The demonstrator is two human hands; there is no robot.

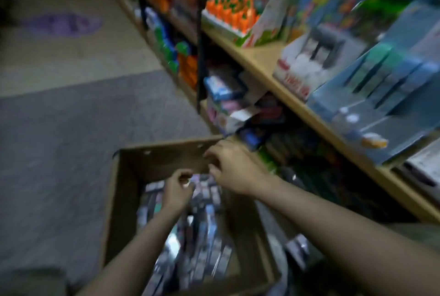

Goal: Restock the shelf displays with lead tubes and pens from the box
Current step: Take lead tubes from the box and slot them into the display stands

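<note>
Fingers (183, 178) of the left hand (176, 191) curled inward over the far end of the packets, blurred; cannot tell whether anything pinched between them. Fingers (212, 153) of the right hand (235, 167) bent and bunched near the far wall of the box, at about one o'clock from the left hand; cannot tell whether gripping anything or only touching the cardboard. Both hands close together, not clearly touching. Bare forearms running back toward five and six o'clock. Beneath the hands, open cardboard box (123, 200) on the floor, its far wall pierced by small holes, filled with rows of packets (202, 236) in grey, black and pale colours, too smeared to tell lead tubes from pens. At nine o'clock from the box, grey carpet (59, 141), then a paler tan strip farther off with a purple mark (62, 23) at eleven o'clock. At three o'clock from the box, low shelf with dark and green goods, blurred. Above it, wooden shelf board (262, 62) slanting from twelve toward four o'clock, carrying a blue stepped display stand (385, 95) at two o'clock, a white-and-red display box (307, 67) beside it, and an orange-and-green display (233, 14) at one o'clock. Black upright post (202, 41) at twelve o'clock, orange and blue packs on shelves beyond it.
</note>
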